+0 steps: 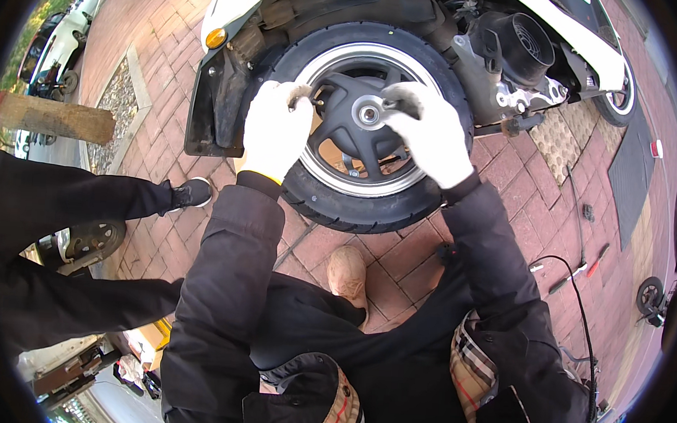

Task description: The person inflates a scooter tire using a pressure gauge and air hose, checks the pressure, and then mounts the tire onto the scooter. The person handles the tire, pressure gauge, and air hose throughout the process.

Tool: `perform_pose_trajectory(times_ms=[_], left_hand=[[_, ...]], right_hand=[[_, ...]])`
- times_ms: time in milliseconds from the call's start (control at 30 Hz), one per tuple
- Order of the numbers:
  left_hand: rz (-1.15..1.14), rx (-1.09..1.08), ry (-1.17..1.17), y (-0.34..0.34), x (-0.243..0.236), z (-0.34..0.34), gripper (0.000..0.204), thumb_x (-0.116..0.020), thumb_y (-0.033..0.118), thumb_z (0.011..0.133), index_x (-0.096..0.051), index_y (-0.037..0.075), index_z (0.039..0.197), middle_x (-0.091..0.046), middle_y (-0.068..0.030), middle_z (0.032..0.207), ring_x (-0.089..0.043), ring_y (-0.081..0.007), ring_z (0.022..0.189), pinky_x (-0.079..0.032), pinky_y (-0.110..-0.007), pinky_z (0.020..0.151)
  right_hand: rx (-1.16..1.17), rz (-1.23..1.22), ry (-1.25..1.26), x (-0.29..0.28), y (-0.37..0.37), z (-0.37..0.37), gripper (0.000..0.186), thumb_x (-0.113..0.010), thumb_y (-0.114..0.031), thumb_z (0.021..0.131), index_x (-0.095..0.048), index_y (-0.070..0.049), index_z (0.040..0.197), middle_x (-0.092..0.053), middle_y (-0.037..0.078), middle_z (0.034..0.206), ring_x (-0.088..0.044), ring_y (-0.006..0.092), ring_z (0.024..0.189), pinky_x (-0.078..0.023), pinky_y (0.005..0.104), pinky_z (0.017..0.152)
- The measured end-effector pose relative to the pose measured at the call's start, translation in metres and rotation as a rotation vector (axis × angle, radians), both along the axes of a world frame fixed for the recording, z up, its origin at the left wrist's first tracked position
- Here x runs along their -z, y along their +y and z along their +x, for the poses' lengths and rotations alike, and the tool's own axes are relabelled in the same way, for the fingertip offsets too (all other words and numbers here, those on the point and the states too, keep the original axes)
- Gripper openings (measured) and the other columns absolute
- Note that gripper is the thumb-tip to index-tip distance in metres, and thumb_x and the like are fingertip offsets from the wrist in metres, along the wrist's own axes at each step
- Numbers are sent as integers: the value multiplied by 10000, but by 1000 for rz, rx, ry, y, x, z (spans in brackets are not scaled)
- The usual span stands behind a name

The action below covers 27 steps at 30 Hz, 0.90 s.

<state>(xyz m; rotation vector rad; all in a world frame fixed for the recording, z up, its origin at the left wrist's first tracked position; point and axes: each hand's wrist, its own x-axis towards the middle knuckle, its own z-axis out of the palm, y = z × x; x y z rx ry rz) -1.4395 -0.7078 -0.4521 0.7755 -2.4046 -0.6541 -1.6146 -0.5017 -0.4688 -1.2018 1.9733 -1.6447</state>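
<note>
A scooter wheel with a black tyre (pixel 338 211) and a dark spoked rim (pixel 344 112) stands in front of me, under the scooter's white body. My left hand (pixel 275 128), in a white glove, is at the rim's left side. Its fingers are curled together beside the valve stem (pixel 319 103); whatever they pinch is too small to make out. On the other side, my right hand (pixel 430 136), gloved too, hovers just right of the wheel hub (pixel 369 113). Thumb and fingertips are drawn together there, and anything between them is hidden.
An engine cover with a round fan grille (pixel 527 41) lies at the wheel's upper right. A person in dark trousers (pixel 72 186) stands at my left. Tools with a red handle (pixel 598 259) and a black hose (pixel 579 301) rest on the brick paving at right.
</note>
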Motion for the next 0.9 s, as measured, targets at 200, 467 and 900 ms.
perform_pose_trajectory(times_ms=[200, 467, 900], left_hand=[[-49, -29, -23, -5, 0, 9, 217, -726, 147, 984, -844, 57, 1142, -739, -187, 1048, -750, -371, 991, -593, -441, 915], [-45, -16, -39, -9, 5, 6, 226, -740, 154, 974, -844, 41, 1140, -742, -192, 1036, -748, -365, 980, -597, -439, 914], [119, 417, 160, 25, -16, -12, 284, -741, 187, 1028, -813, 81, 1281, -763, -133, 1177, -750, -309, 1094, -592, -399, 986]], right_hand=[[23, 98, 431, 17, -24, 6, 211, -809, -111, 901, -794, -96, 1111, -760, 86, 1105, -670, 319, 1052, -546, 447, 976], [-27, -3, -21, 26, -16, 9, 547, -681, 125, 967, -659, -17, 1495, -731, 139, 1375, -719, 225, 1278, -586, 345, 1103], [-58, -189, -490, -7, -17, 21, 363, -758, -16, 1031, -665, 24, 1380, -769, 114, 1232, -765, 155, 1072, -631, 299, 940]])
